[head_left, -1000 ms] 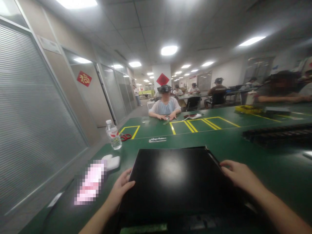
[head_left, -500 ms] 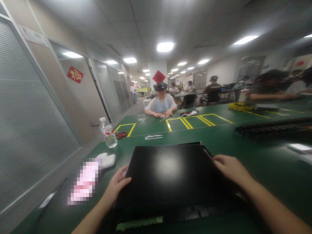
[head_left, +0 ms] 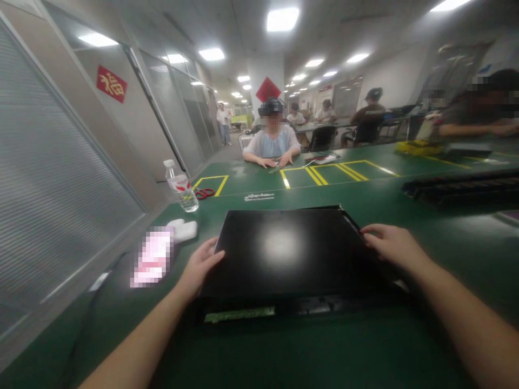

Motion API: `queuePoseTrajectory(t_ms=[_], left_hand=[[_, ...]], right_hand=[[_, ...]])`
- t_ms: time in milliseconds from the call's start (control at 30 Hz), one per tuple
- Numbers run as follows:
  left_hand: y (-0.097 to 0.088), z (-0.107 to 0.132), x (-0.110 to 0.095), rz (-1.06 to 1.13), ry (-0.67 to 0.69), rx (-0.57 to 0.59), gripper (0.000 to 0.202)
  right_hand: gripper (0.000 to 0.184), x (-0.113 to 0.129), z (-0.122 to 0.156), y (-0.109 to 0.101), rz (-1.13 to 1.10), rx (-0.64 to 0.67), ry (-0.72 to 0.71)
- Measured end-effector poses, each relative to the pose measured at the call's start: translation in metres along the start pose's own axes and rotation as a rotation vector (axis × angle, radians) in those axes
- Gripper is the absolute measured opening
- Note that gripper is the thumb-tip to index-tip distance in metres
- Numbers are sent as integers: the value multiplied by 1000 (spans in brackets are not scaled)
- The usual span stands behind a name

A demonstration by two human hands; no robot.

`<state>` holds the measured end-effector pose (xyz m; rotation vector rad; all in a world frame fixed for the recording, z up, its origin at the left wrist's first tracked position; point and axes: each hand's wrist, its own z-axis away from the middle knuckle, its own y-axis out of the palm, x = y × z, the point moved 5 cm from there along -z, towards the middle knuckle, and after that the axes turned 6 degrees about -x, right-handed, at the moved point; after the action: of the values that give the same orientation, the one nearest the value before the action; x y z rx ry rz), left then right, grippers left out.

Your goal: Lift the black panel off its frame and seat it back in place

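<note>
A glossy black flat panel (head_left: 251,254), which looks like a display screen, is in front of me and reflects a ceiling light. Beneath and around it shows a dark frame, with a green strip like a circuit board (head_left: 239,314) at the near edge. My left hand (head_left: 203,265) grips the left edge, thumb on top and fingers partly hidden behind the side. At the right edge, my right hand (head_left: 391,246) has its fingers closed on the rim near the far corner. A thin edge stands slightly apart from the panel there.
On the left stand a water bottle (head_left: 181,186), red-handled scissors (head_left: 205,193), a white object (head_left: 184,230) and a blurred-out pink item (head_left: 153,256). Dark slotted racks (head_left: 462,186) lie to the right. A co-worker (head_left: 273,140) sits across the green table (head_left: 316,351).
My view has tilted down, so the panel, table and room appear higher in the picture. Both hands keep their places at the panel's two sides.
</note>
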<state>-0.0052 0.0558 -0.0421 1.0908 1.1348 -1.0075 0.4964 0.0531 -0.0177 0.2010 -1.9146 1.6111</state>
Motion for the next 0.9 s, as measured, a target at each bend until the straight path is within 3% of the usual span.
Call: queuePoseTrajectory(t_ms=[300,533,900], left_hand=[[-5,-13,7,13,-15,-34,69],[4,-6,-1,20,-75,29,84],[9,0,-7,41,-93,23,79]], right_hand=[[40,4,2,-4,-31,-28,19],[39,1,1,-5,-43,-48,39],[38,-3,-1,-4,-39,-74,37]])
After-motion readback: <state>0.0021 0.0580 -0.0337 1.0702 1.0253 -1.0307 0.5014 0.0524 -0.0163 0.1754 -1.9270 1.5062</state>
